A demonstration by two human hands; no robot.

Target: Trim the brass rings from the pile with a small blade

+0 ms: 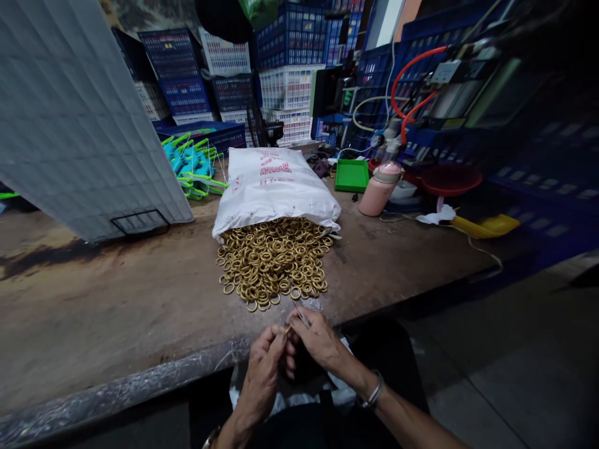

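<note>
A heap of several brass rings point(272, 262) spills out of a white sack point(276, 184) lying on the worn wooden table point(116, 312). Both hands meet at the table's front edge, just below the heap. My left hand point(262, 374) is closed in a pinch on a small brass ring point(287, 328). My right hand point(318, 343) is closed around a thin metal wire or tool point(302, 317) whose tip points up toward the heap. A bracelet point(373, 391) circles the right wrist. White plastic lies in my lap under the hands.
A grey ribbed panel point(79, 118) leans at the left. Green and blue plastic parts point(194, 165) lie behind it. A green tray point(352, 175), pink bottle point(380, 189), red bowl point(450, 179) and yellow scoop point(486, 226) stand to the right. Stacked crates point(285, 87) fill the back.
</note>
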